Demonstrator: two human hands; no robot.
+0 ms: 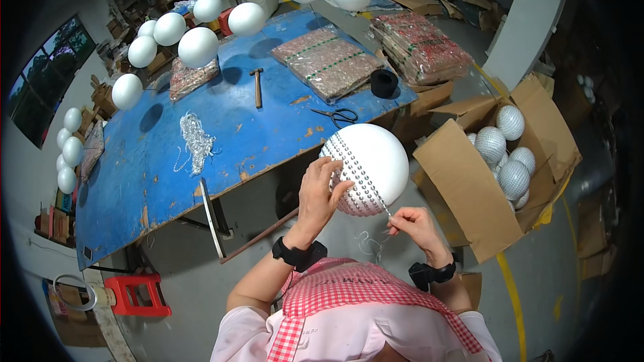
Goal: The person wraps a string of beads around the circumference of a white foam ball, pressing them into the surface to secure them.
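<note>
A large white ball [382, 154] is in front of me, its left and lower side wrapped in rows of silvery beads. My left hand [318, 191] holds the ball from the left, with fingers and thumb pressed on the beaded rows. At the ball's lower right, my right hand [417, 229] is closed in a pinch on the bead string [387, 209], which runs taut from the ball. A thin loose strand hangs below. Black-handled scissors [341, 116] lie on the blue table just beyond the ball.
The blue table [221, 121] carries a bundle of silvery bead strands [194, 144], a hammer [257, 88], a black roll [384, 84] and plastic-wrapped packs [327, 60]. Several white balls [198, 47] stand over it. At right, a cardboard box [463, 188] holds beaded balls [514, 179]. A red stool [139, 295] stands lower left.
</note>
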